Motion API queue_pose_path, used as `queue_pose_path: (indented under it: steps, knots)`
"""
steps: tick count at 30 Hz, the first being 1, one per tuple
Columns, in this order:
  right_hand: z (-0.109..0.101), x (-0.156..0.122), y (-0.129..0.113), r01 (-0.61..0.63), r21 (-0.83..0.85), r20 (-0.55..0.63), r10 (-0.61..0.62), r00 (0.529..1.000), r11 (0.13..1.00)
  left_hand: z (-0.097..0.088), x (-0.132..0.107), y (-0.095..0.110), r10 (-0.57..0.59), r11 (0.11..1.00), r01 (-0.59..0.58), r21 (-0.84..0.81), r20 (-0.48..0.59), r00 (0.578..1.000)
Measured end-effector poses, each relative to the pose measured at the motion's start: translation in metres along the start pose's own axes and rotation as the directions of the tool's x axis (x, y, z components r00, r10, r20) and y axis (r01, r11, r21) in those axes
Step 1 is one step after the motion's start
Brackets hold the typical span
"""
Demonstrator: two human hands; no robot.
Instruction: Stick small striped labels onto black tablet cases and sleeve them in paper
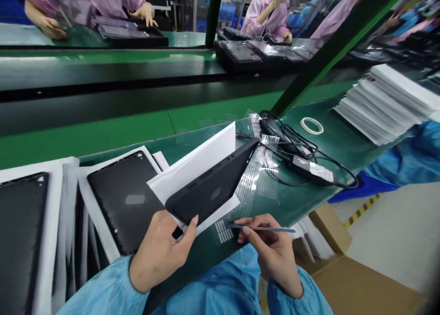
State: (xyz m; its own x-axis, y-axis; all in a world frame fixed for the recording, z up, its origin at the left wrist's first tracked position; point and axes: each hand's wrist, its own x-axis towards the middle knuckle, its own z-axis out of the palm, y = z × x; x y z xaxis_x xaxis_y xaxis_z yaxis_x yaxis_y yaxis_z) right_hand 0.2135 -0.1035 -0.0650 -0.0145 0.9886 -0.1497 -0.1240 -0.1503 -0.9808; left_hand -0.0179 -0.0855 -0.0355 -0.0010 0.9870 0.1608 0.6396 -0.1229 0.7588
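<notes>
Tilted up in my left hand (165,248) is a black tablet back cover (213,187), gripped at its near lower corner. White foam sheet (195,164) stands open behind it, and some of the same white shows beneath the cover. My right hand (270,246) pinches a pair of slim metal tweezers (271,228), pointing left. Their tips are at a small clear sheet of white label strips (224,231) on the green table. To the left, another black back cover (129,198) lies on white foam.
Stacked covers in foam (24,232) fill the left side. Behind my right hand lie clear label sheets (252,182), a cabled black device (309,168) and a tape roll (311,126). White foam sheets (388,100) are piled at right; a cardboard box (364,283) stands below. Co-workers sit across the line.
</notes>
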Motion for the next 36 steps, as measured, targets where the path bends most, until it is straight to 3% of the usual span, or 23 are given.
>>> queue_pose_path:
  steps: [11, 27, 30, 33, 36]
  knots:
    - [-0.001, -0.001, 0.0, -0.025, -0.02, 0.025, 0.026, 0.999, 0.999, 0.0, -0.002, 0.001, 0.014, 0.999, -0.013, 0.048, -0.007, 1.0]
    - [-0.003, 0.0, -0.004, 0.002, -0.01, -0.054, -0.002, 0.999, 1.0, 0.0, 0.001, 0.004, 0.102, 0.992, -0.101, 0.075, -0.006, 0.995]
    - [-0.004, 0.0, -0.009, 0.104, 0.009, -0.2, -0.1, 0.975, 0.995, 0.002, 0.001, 0.004, 0.081, 0.995, -0.081, 0.052, 0.003, 0.997]
    - [0.004, 0.005, -0.013, 0.226, -0.009, -0.413, -0.209, 0.886, 0.974, 0.001, 0.002, 0.006, 0.108, 0.993, -0.108, 0.043, 0.015, 0.994]
    - [0.014, 0.013, -0.009, 0.215, -0.08, -0.49, -0.227, 0.842, 0.973, -0.001, 0.004, 0.008, 0.161, 0.986, -0.162, 0.043, 0.018, 0.987]
